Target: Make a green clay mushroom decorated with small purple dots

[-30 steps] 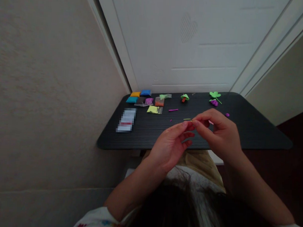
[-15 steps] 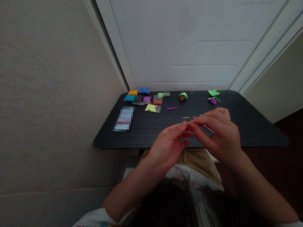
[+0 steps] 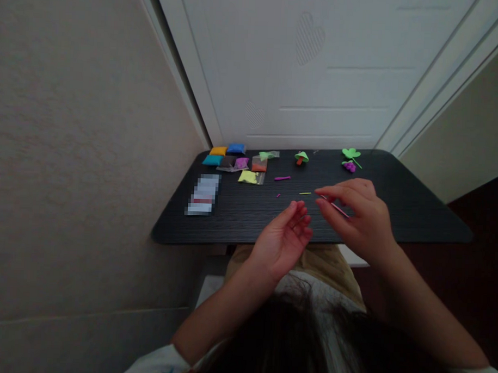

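From head height, the view looks forward, down across the table [image 3: 231, 229].

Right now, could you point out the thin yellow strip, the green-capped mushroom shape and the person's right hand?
Thin yellow strip [image 3: 305, 193]: head view, middle of its length.
Green-capped mushroom shape [image 3: 302, 156]: head view, on its cap.
Right hand [image 3: 361, 213]: head view, back of the hand.

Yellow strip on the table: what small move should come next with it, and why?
Probably bring the right hand over to pinch the yellow strip. It lies on the table untouched by either hand, and the right hand is close by, with its thumb and forefinger parted.
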Action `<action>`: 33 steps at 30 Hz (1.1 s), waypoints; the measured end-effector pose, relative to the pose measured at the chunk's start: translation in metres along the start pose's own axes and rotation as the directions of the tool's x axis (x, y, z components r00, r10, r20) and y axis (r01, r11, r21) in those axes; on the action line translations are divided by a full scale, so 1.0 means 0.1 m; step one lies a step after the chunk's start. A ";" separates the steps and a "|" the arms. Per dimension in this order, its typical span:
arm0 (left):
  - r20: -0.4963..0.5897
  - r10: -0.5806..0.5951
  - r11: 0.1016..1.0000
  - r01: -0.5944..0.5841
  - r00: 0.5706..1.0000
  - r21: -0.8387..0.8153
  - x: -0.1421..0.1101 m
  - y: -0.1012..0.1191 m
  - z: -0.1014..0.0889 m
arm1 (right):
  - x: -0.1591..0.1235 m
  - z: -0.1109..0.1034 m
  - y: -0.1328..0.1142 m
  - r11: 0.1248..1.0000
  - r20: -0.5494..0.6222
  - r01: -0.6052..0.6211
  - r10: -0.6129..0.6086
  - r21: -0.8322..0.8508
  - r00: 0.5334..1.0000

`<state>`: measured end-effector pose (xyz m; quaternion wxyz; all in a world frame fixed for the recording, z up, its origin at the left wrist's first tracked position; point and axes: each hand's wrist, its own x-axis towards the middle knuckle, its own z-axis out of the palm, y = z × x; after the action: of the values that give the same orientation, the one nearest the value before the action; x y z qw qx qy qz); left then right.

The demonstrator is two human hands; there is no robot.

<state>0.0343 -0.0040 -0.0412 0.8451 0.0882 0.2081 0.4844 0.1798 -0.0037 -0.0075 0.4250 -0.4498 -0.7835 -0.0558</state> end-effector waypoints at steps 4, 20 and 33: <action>-0.080 0.058 0.995 -0.065 0.995 -0.078 0.16 0.03 -0.12 | -0.21 0.17 0.18 0.948 -0.023 -0.264 0.272 0.178 0.962; 0.048 0.149 0.977 -0.140 0.988 -0.164 0.29 0.33 -0.02 | -0.54 0.30 0.73 0.865 0.072 -0.501 0.501 -0.009 0.863; 0.069 0.209 0.965 -0.195 0.975 -0.177 0.88 0.94 0.62 | -0.21 0.21 1.40 0.775 0.344 -0.521 0.628 -0.359 0.698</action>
<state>0.0273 0.1227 0.0241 0.8040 0.0581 0.1190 0.5797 0.2773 0.0745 -0.0768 0.1737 -0.7201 -0.6652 0.0933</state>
